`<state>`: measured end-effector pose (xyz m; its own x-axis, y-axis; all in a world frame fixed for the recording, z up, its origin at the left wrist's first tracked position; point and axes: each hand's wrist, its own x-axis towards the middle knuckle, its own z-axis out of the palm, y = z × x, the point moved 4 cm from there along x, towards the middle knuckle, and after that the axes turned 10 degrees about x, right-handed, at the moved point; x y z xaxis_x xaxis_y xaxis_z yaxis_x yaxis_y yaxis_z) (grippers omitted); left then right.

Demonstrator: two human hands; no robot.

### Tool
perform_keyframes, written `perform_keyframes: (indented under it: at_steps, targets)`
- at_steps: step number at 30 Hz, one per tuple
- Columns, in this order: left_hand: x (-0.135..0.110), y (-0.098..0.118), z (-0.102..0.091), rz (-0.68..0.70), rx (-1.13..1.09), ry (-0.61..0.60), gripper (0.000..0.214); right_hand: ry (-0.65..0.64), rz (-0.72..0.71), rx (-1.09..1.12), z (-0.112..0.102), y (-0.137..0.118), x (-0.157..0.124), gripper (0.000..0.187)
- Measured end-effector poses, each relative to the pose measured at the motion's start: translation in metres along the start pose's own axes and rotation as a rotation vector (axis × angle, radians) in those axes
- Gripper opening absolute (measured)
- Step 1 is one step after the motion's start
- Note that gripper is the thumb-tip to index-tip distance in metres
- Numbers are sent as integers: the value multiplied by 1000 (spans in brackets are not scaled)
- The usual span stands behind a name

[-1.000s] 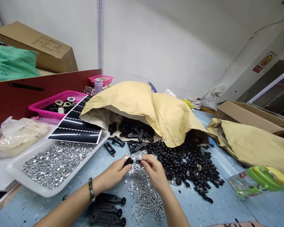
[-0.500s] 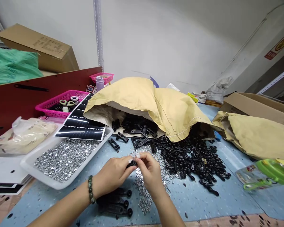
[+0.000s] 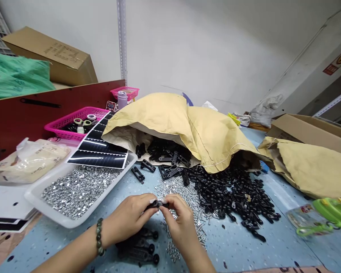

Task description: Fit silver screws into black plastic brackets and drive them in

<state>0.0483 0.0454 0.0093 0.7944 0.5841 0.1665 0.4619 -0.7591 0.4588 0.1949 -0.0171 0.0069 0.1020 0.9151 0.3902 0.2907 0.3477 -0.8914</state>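
Note:
My left hand [image 3: 127, 217] and my right hand [image 3: 179, 220] meet over the blue table. Closed fingers of both grip a small black plastic part [image 3: 155, 204] between them, lying roughly level. White coverings show on some fingertips. Under my left hand lie several finished-looking black pieces with round ends [image 3: 140, 254], partly hidden by the wrist. Small metal screws [image 3: 189, 193] and nuts [image 3: 174, 248] are spread beneath and beside my right hand. Beyond my hands, loose black brackets [image 3: 138, 174] rest on the table.
A white tray of metal nuts [image 3: 74, 193] stands left, with a black-printed sheet [image 3: 98, 155] over its far edge. Paper sacks [image 3: 150, 113] spill black parts [image 3: 230, 189] at the back. A green-lidded bottle [image 3: 326, 216] lies right; a pink basket [image 3: 57, 129] holds scissors.
Both hands have come slightly lower and nearer me. The black part now stretches between both hands' fingers, where before my right fingertips were at its end. The view has shifted slightly.

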Motion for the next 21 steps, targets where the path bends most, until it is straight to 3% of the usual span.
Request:
perform_keyframes:
  at_steps: [4,8,11,15,21]
  targets:
    - [0,-19,-3,-120,-41,25,17,-13,73,-204,1,17,-3,24]
    - [-5,-36,0,-244,-64,18,22,-143,76,-582,16,32,-5,13]
    - [-2,-33,5,-157,-116,-4,18,-128,92,-609,17,35,-9,16]
    - [6,-23,16,10,-125,-66,17,-29,62,-507,-3,33,-20,28]
    - [9,-17,25,83,-80,-175,22,-167,-23,-487,5,40,-38,16]
